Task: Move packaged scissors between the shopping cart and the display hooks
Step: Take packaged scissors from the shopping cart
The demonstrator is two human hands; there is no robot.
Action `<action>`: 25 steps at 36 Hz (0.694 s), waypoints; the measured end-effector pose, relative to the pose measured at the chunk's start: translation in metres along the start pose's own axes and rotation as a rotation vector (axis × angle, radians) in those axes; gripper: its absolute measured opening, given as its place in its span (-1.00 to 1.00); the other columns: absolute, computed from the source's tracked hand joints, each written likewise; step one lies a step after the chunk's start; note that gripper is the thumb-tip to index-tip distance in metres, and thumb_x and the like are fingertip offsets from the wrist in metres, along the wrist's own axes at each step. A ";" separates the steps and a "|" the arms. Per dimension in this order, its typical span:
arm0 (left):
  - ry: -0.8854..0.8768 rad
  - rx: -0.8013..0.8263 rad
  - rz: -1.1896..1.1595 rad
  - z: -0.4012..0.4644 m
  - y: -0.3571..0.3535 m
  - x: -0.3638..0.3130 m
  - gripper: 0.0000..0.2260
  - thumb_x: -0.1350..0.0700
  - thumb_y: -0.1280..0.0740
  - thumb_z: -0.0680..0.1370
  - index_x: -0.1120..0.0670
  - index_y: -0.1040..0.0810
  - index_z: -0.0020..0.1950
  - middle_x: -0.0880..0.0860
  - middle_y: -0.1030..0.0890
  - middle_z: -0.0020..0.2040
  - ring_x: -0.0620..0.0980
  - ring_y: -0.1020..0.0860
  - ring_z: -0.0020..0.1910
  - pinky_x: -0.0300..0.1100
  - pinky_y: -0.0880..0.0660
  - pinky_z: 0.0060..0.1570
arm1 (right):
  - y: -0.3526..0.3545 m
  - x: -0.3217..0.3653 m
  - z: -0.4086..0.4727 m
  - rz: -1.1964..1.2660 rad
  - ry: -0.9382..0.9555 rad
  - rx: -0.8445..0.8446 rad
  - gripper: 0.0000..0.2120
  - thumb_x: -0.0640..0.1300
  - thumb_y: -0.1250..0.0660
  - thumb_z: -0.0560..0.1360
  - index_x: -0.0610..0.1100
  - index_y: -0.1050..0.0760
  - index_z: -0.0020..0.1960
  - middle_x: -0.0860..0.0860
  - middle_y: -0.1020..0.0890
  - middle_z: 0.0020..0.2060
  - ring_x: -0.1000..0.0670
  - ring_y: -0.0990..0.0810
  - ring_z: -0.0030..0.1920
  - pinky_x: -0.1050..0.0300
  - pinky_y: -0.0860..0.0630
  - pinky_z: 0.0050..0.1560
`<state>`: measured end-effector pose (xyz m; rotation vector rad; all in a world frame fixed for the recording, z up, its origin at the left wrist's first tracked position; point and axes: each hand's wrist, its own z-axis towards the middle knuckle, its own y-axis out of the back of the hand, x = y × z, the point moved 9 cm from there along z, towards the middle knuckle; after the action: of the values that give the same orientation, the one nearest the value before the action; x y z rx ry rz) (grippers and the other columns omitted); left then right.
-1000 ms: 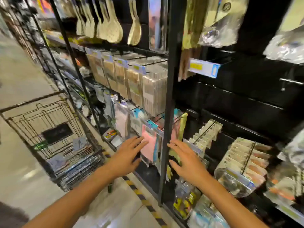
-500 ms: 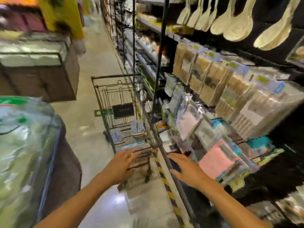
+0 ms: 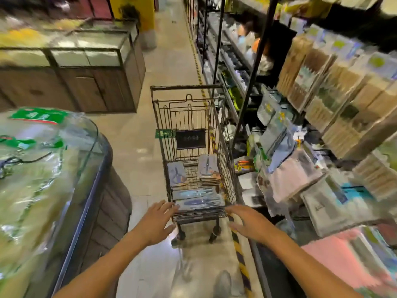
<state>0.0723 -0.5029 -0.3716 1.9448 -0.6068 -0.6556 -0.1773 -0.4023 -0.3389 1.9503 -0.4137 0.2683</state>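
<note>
— Neither grip has anything in it. Left hand (image 3: 155,222) and right hand (image 3: 250,223) both reach forward with fingers spread and fairly straight, palms down, either side of the near end of the shopping cart (image 3: 186,88).

— And the packaged scissors?

— Lying flat in the cart's basket. One stack of packs (image 3: 198,204) sits at the near end, right between the two hands; the left fingertips look to be at or just short of its near-left corner — I cannot tell whether they touch. The right fingertips are just beside the basket's near-right corner. Farther in lie two more piles: one on the left (image 3: 177,174), one on the right (image 3: 208,168).

— Why both hands, and so wide?

— My guess is that the packs are broad, flat and slippery, so spanning the stack from both sides lets a person lift or square up several at once. Open fingers suit that approach.

— And why is the cart parked there?

— It stands close against the display rack (image 3: 250,82) on the right, where other packaged goods (image 3: 294,179) hang — probably so each carry from basket to hook stays short. The hooks themselves are too blurred to pick out.

— Any risk?

— The near stack looks loosely squared; taking it by one edge could fan the packs out.
</note>
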 end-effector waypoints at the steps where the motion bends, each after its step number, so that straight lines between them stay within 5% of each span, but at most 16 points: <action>1: 0.013 0.006 0.000 0.011 0.001 0.000 -0.39 -0.22 -0.07 0.67 -0.07 0.00 0.67 0.02 -0.07 0.67 0.13 -0.04 0.64 0.01 0.02 0.60 | 0.004 -0.007 0.011 0.011 0.002 0.012 -0.48 0.08 -0.30 0.60 0.03 -0.31 0.53 0.05 -0.41 0.47 0.02 -0.37 0.46 0.14 -0.32 0.42; 11: 0.115 0.062 -0.038 0.098 0.017 -0.017 -0.09 -0.36 0.29 0.37 -0.02 -0.04 0.67 0.09 -0.12 0.66 0.17 -0.06 0.64 0.02 0.01 0.59 | 0.036 -0.063 0.108 0.042 0.054 0.123 -0.49 0.06 -0.34 0.59 -0.03 -0.37 0.49 -0.06 -0.49 0.40 -0.08 -0.46 0.38 0.11 -0.40 0.35; 15: 0.174 0.124 -0.080 0.122 0.004 -0.011 -0.40 -0.21 -0.01 0.67 -0.05 0.02 0.67 0.08 -0.05 0.67 0.16 -0.01 0.65 0.05 0.02 0.61 | 0.033 -0.069 0.142 0.044 0.059 0.192 -0.49 0.06 -0.32 0.61 0.01 -0.33 0.52 -0.04 -0.40 0.49 -0.07 -0.37 0.47 0.13 -0.32 0.37; 20: 0.177 0.160 -0.114 0.154 -0.009 0.002 -0.36 -0.22 -0.03 0.63 0.01 -0.05 0.67 0.12 -0.13 0.65 0.20 -0.09 0.62 0.04 0.00 0.60 | 0.022 -0.064 0.185 0.023 0.078 0.286 -0.49 0.01 -0.32 0.62 -0.05 -0.32 0.53 -0.06 -0.42 0.47 -0.06 -0.39 0.45 0.15 -0.31 0.39; 25: 0.173 0.207 -0.163 0.192 -0.025 0.021 -0.02 -0.37 0.31 0.29 0.00 -0.06 0.66 0.11 -0.14 0.65 0.18 -0.10 0.62 -0.01 -0.01 0.58 | 0.020 -0.073 0.219 0.034 0.014 0.294 -0.54 0.02 -0.32 0.62 0.01 -0.37 0.49 0.03 -0.43 0.46 0.01 -0.41 0.43 0.29 -0.30 0.31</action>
<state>-0.0371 -0.6270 -0.4739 2.2356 -0.4247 -0.5336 -0.2519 -0.5986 -0.4375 2.2282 -0.4174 0.3818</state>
